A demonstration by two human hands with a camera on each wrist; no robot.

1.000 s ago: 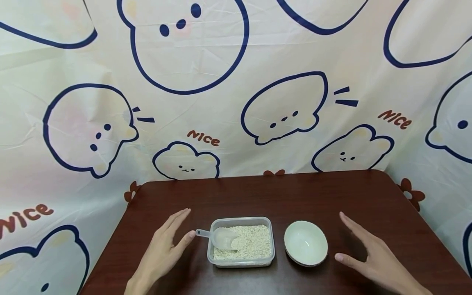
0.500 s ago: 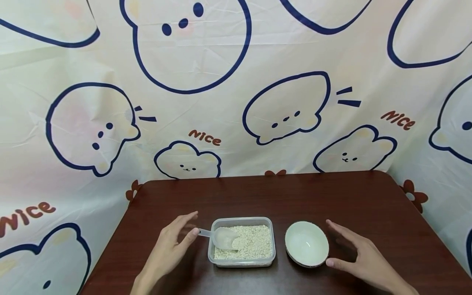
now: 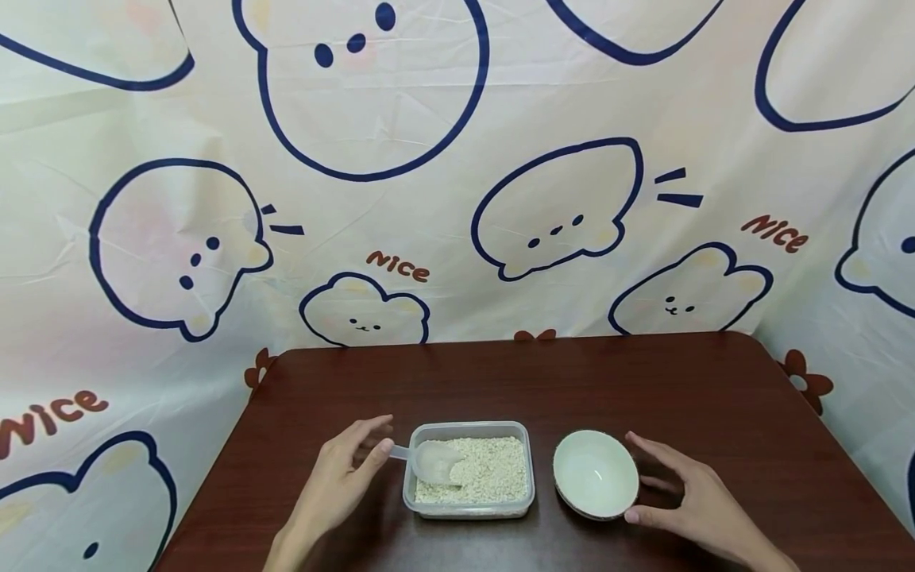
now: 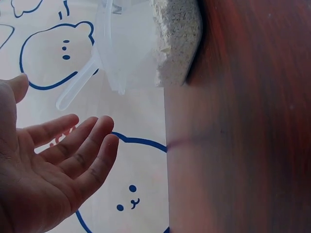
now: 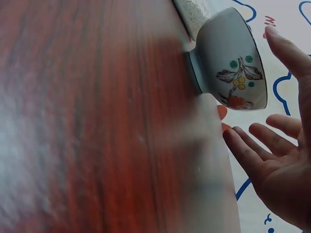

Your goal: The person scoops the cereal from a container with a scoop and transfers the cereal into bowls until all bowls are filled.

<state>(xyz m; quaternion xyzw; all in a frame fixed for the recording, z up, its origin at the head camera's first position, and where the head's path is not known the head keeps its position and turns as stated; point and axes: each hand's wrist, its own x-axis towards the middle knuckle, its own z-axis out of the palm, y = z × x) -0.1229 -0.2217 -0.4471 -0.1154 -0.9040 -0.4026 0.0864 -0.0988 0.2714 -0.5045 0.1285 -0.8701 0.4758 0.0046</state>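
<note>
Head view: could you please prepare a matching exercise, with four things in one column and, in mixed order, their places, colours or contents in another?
1. translucent plastic scoop
2. rectangular clear plastic container
3. round white bowl
4. large round-cornered table

A. dark reddish-brown
B. between container and right hand
C. holds pale grains
D. handle points toward left hand

Pairs: 1-D, 2-C, 3-B, 4-A

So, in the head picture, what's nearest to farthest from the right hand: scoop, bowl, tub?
In the head view, from the right hand:
1. Bowl, just left of that hand.
2. Tub, left of the bowl.
3. Scoop, in the tub's left part.
</note>
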